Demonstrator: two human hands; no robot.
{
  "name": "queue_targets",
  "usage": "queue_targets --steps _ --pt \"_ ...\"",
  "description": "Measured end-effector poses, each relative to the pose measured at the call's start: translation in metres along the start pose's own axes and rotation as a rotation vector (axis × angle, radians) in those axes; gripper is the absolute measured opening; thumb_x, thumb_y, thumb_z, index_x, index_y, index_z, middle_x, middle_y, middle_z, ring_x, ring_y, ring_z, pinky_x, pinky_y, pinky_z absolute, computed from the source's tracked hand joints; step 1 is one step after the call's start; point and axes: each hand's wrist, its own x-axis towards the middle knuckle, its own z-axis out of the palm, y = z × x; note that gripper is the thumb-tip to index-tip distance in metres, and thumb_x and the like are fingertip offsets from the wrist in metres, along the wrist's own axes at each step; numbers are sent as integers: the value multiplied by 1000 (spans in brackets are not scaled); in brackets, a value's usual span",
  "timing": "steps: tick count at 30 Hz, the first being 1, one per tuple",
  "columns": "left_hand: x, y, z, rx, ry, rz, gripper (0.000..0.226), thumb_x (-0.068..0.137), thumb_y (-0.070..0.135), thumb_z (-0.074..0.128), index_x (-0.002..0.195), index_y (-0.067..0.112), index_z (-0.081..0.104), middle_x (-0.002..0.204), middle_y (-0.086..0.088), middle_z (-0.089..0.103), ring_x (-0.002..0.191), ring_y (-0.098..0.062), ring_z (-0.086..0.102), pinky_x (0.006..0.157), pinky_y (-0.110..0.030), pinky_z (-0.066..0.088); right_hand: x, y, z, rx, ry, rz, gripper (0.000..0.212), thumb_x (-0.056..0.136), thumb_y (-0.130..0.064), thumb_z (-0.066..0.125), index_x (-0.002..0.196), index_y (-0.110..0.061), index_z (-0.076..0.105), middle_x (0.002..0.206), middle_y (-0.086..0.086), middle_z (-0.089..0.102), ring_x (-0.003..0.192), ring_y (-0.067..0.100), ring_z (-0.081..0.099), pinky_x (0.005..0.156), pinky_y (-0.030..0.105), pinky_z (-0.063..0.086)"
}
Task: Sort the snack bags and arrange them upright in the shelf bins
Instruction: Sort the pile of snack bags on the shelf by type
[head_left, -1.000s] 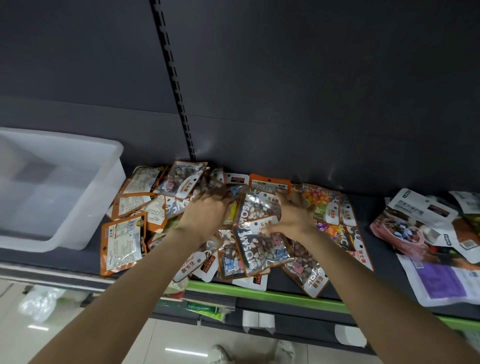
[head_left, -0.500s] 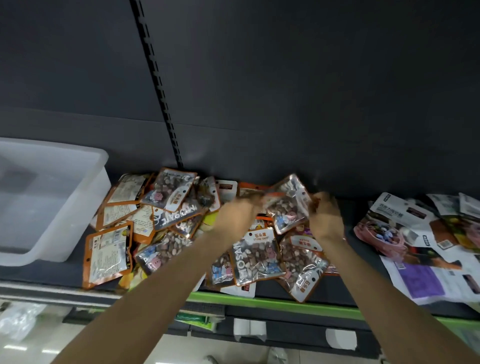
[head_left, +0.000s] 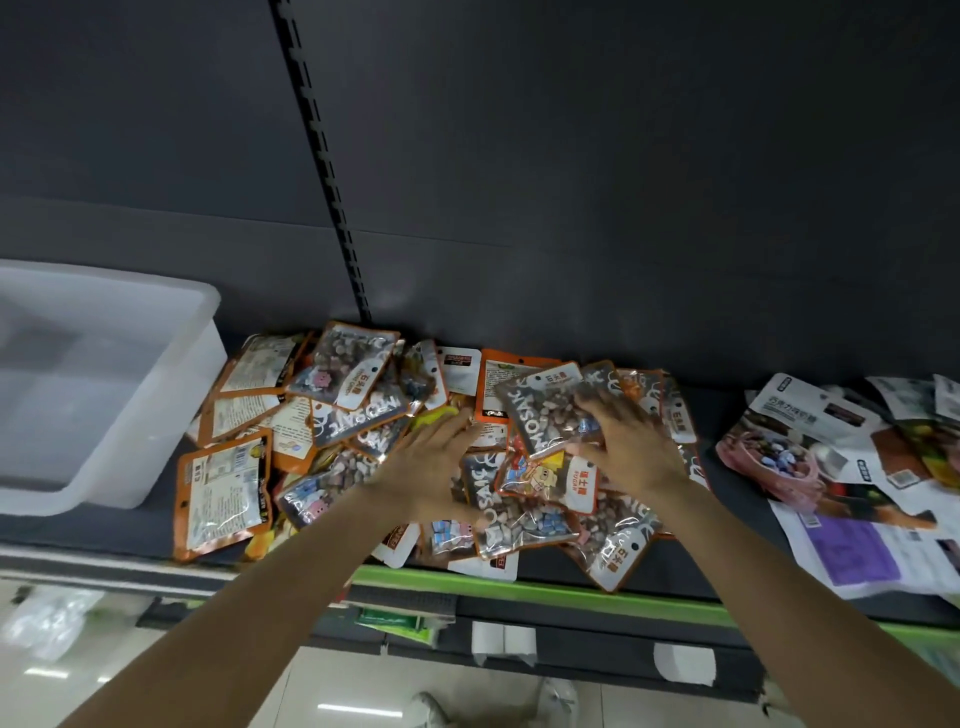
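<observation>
Since the white bin (head_left: 104, 389) at far left looks empty, sorting has barely begun: the snack bags (head_left: 363, 431) lie heaped flat mid-shelf, the left hand (head_left: 431, 467) resting spread on them, the right hand (head_left: 628, 447) gripping a MOSAIC bag (head_left: 545, 405).

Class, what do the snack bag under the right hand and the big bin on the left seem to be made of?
Snack bag: glossy plastic film, probably; a clear window shows candy pieces, and light glints off it. Bin: translucent whitish plastic, seemingly rigid; its inner walls show dimly through the side.
</observation>
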Motion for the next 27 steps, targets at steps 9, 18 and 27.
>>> queue_targets --steps 9,18,27 --pt "-8 10 5 29 100 -90 89 76 52 70 147 22 25 139 -3 32 132 -23 29 112 -43 27 3 -48 2 -51 -64 -140 73 89 -68 27 142 -45 -18 153 -3 -24 143 25 -21 116 52 -9" --pt "8 5 -4 -441 166 -278 46 77 27 77 119 17 61 114 -5 58 99 -21 61 91 -32 51 -23 -16 12 34 -101 70 94 79 -71 49 147 -43 -9 157 -5 -20 146 24 -10 117 51 8" --pt "20 32 -11 -353 160 -388 19 87 34 66 100 21 68 105 1 67 98 -18 61 86 -32 51 -25 -15 8 84 -96 62 94 79 -62 58 149 -41 -2 158 -6 -12 147 23 -2 115 52 16"
